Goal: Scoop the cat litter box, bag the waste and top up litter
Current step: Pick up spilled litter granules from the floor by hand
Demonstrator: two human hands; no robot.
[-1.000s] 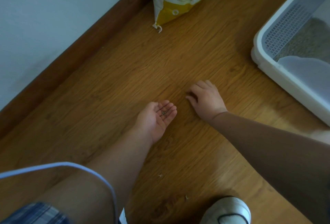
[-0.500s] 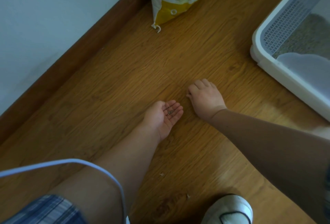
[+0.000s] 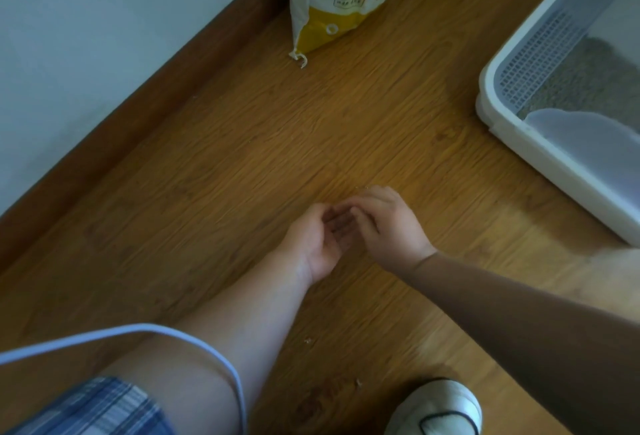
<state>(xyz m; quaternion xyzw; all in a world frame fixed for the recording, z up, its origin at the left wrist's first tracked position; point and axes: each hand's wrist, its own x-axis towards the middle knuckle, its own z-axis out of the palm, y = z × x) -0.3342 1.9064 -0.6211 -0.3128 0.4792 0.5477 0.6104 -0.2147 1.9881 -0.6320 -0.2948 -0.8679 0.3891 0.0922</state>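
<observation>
Right hand [image 3: 388, 226] has left the floor and now sits over the left hand [image 3: 318, 240], fingertips bunched; grain pinched or not, cannot tell, blurred. Left hand is palm-up, loosely cupped under stray litter [image 3: 341, 237]. Litter box [image 3: 502, 129] lies well right of both hands; spill pickup likely nearly done.

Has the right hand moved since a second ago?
Yes. The right hand has shifted left, away from the white and grey plastic litter box, and its fingertips now sit over the upturned left hand.
</observation>
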